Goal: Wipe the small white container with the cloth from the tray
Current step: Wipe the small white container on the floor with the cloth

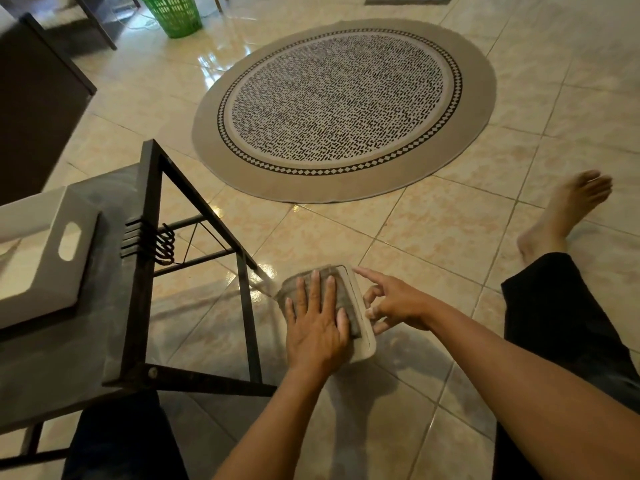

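Note:
The small white container lies on the tiled floor in front of me, beside the table's leg. A grey cloth is spread over its top. My left hand lies flat on the cloth, fingers spread, pressing it down on the container. My right hand holds the container's right rim with thumb and bent fingers, the index finger stretched out over the far corner. The white tray with a handle slot stands on the low dark table at the left.
The table's black metal frame stands just left of the container. A round patterned rug lies farther ahead. My bare foot and dark-trousered leg stretch out on the right. A green basket stands at the back.

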